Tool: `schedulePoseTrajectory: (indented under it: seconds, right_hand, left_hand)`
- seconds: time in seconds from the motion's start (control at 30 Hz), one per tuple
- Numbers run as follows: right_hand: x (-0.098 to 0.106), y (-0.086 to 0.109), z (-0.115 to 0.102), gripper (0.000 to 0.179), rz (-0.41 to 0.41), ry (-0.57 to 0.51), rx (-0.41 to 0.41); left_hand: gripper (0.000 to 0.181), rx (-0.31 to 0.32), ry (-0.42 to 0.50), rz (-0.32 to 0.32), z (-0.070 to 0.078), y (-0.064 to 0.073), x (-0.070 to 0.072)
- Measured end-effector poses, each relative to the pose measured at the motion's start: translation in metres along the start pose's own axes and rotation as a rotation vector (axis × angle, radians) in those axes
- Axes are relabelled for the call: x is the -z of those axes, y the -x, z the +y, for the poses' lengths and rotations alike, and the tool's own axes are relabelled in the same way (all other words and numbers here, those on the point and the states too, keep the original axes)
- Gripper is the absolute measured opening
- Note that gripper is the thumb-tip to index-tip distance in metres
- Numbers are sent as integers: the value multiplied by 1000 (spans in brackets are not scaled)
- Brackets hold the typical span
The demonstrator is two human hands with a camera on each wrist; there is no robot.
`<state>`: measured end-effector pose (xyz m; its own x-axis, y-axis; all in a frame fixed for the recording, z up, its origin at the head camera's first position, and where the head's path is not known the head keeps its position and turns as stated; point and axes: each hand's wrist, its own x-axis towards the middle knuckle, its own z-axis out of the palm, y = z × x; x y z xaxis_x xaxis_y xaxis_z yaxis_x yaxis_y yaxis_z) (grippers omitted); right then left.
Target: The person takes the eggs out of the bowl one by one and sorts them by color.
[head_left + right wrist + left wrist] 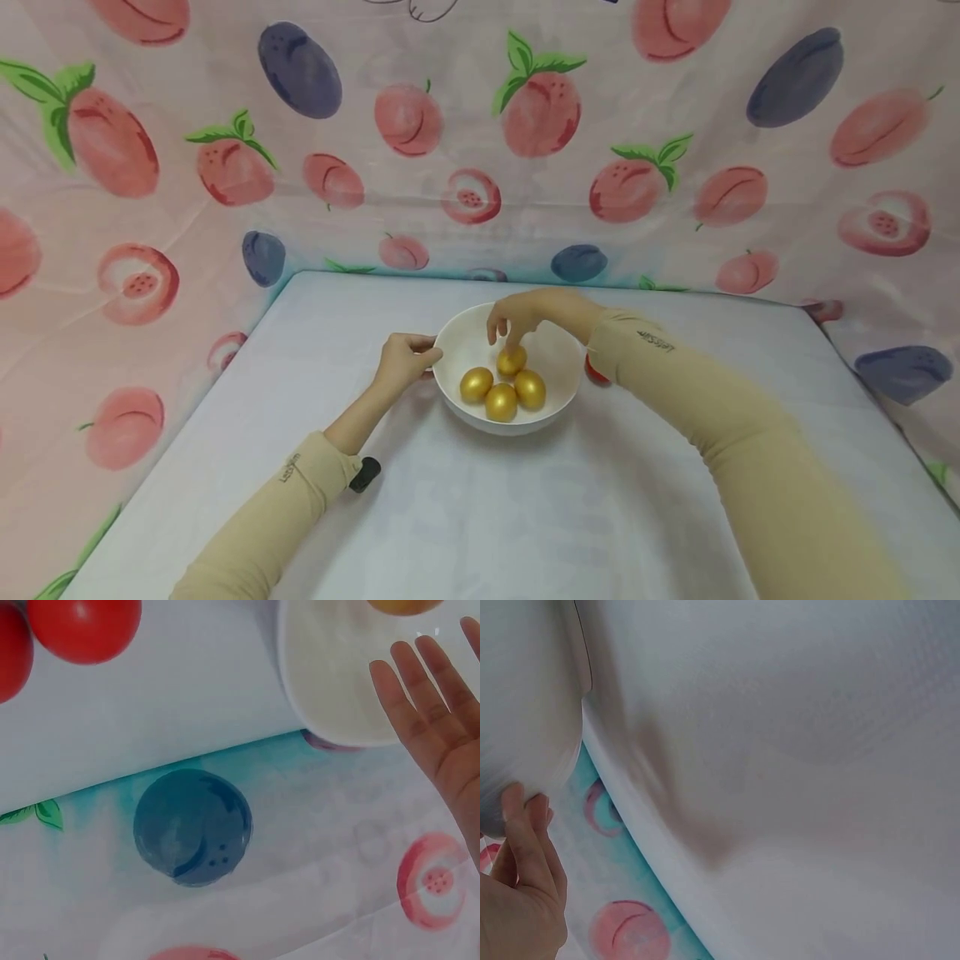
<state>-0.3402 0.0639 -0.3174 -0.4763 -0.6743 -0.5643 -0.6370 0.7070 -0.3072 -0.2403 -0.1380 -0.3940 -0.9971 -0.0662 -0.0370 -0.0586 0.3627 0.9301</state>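
Note:
A white bowl (558,400) stands on the table with several golden eggs (501,402) inside. My left hand (405,360) holds the bowl at its left side, thumb by the rim; in the left wrist view its fingers (529,832) are against the outer wall. My right hand (517,315) hangs over the far part of the bowl, fingers pointing down, a fingertip right at the farthest golden egg (512,361). In the right wrist view that hand (442,724) has its fingers extended and spread, with a golden egg (405,604) partly in view beyond them.
Right of the bowl, half hidden by the right sleeve, lies a red round object (597,372); two red round objects (84,626) show in the right wrist view. A fruit-patterned cloth (472,125) hangs behind the white table (480,517). A small black object (365,474) sits at the left cuff.

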Motion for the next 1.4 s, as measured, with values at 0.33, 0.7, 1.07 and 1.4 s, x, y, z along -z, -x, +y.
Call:
schedulePoseTrajectory:
  seconds: [0.33, 0.7, 1.07, 1.4]
  right_hand:
    - [-18, -4, -6, 27, -45, 139, 9]
    - [-31, -4, -4, 25, 8, 165, 4]
    - [-30, -1, -2, 26, 91, 95, 37]
    - [-29, 8, -2, 25, 200, 82, 133]
  left_hand:
    - [33, -5, 11, 0, 2, -1, -4]
    - [34, -5, -1, 1, 1, -1, -4]
    - [33, 5, -18, 21, -1, -1, -3]
    - [33, 6, -14, 15, 0, 1, -3]
